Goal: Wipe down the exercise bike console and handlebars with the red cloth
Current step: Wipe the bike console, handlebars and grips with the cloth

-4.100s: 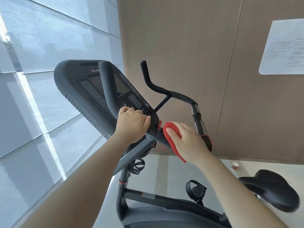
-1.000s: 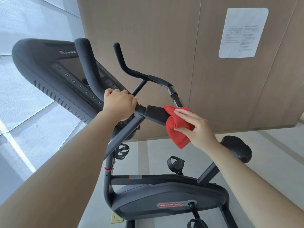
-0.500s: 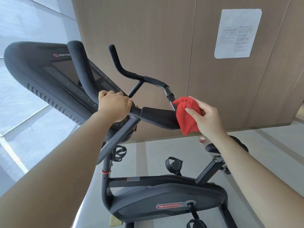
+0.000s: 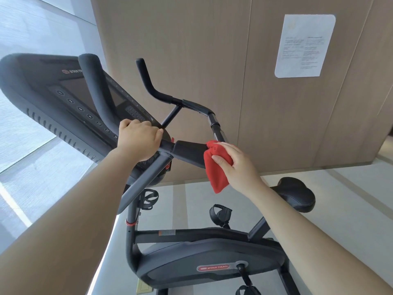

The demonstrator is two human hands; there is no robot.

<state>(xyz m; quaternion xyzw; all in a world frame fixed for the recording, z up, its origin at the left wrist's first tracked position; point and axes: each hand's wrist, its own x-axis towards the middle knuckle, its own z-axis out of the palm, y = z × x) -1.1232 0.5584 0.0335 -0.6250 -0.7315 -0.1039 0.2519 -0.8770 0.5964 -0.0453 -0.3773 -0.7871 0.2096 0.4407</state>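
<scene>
The black exercise bike's console [image 4: 63, 99] tilts up at the left, with number buttons and a dark screen. Black handlebars [image 4: 161, 94] rise in front of it and loop round to the right. My left hand [image 4: 138, 139] grips the handlebar at the base of the left upright grip, below the console. My right hand [image 4: 236, 162] holds the red cloth [image 4: 214, 169] wrapped round the right bend of the handlebar, next to the flat elbow pad [image 4: 187, 150]. The cloth's loose end hangs down below the bar.
The bike's seat [image 4: 295, 192] is low at the right, its pedals [image 4: 220, 211] and drive housing [image 4: 210, 260] beneath. A wood-panel wall with a posted paper sheet [image 4: 304, 45] stands close behind. Window blinds fill the left. Pale floor lies below.
My right hand has slid the red cloth back and forth along the right handlebar and pad, and now sits a little lower and nearer than half a second ago. My left hand keeps its grip.
</scene>
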